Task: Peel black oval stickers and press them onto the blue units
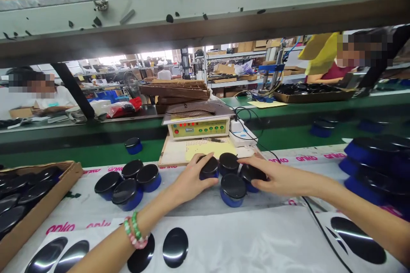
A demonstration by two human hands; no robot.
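Head view: at the far left, a cardboard tray (72, 183) contains dark, glossy-topped pieces (40, 192). To its right, four blue pots (126, 192) with shiny black tops stand in a close cluster, beyond my left forearm. My left hand (188, 178) has thumb and index finger moderately parted, set around the left pot (209, 169) of a second group of four; the index lies towards its far side, the thumb at its near side. Whether these fingers grip or only touch, I cannot tell. This hand reaches forward and to the right, its back upward, with beaded bracelets (136, 230) at the wrist. Between my two hands stand the rear pot (228, 163) and, nearer to me, the front pot (232, 185). My right hand (273, 175) has its thumb and index likewise apart, bracketing the right pot (250, 173), which the fingers partly hide; here too I cannot tell how firm the contact is. The right forearm enters from the right edge, and the hand points leftward, facing the other. On the near side of the group a white sheet (256, 234) lies flat; at the far right rises a stack of blue containers (368, 170).
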